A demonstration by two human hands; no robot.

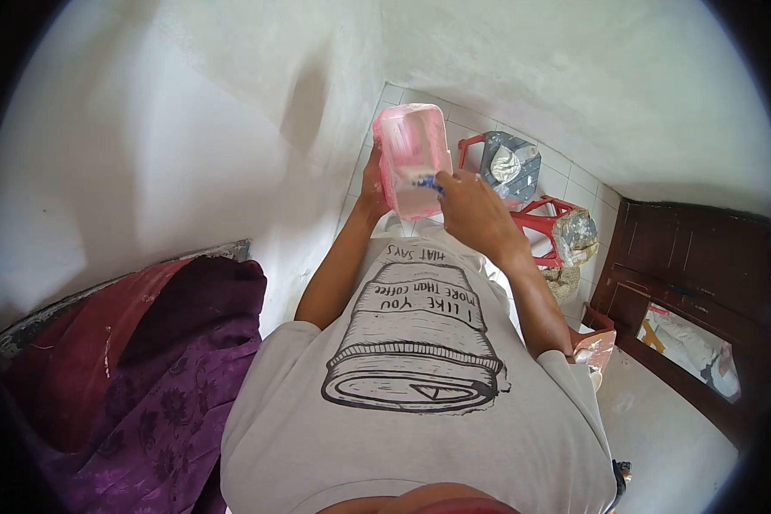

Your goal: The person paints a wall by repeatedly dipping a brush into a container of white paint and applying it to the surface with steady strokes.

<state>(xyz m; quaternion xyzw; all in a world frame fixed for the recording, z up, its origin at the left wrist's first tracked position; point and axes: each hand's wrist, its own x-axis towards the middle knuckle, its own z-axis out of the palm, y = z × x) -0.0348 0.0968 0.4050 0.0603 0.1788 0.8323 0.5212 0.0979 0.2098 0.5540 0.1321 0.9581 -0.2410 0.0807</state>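
Observation:
A pink plastic container [389, 163], smeared with white paint inside and on its rim, is tilted toward me in front of my chest. My left hand [374, 182] is closed round its left side; part of the fingers is hidden behind it. With my right hand [473, 212] I grip a paintbrush [428, 182] with a blue handle. Its pale head is inside the container, near the lower end and the white paint. The fingers of my right hand are wrapped round the handle, covering most of it.
White walls meet at the corner ahead. On the tiled floor stand a red stool with a dark top [522, 171] bearing a whitish cloth, and another red stool [535, 227] with a stained sack. Purple fabric [180, 368] lies at left; dark wooden furniture [660, 257] at right.

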